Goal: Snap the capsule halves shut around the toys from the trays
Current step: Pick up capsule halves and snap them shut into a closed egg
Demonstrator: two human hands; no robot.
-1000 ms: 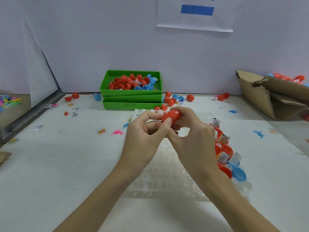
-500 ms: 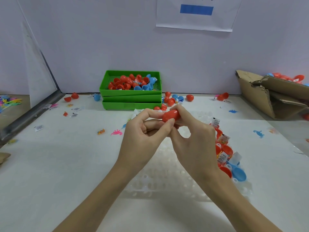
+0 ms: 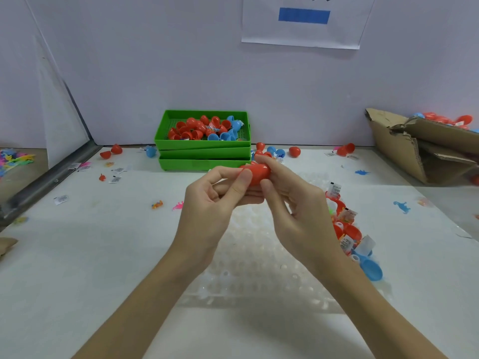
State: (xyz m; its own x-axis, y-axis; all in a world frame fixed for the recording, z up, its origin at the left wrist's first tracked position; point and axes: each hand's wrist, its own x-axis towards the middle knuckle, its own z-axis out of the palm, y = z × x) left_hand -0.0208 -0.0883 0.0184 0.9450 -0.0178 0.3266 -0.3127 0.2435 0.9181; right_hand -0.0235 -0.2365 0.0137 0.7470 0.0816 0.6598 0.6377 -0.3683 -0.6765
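while two hands pinch one red capsule (image 3: 257, 173), three green trays (image 3: 204, 154) stack.

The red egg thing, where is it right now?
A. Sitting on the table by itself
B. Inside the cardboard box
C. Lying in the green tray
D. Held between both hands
D: the red capsule is up off the table, pinched by the fingers of the left hand and the right hand, in front of the green tray.
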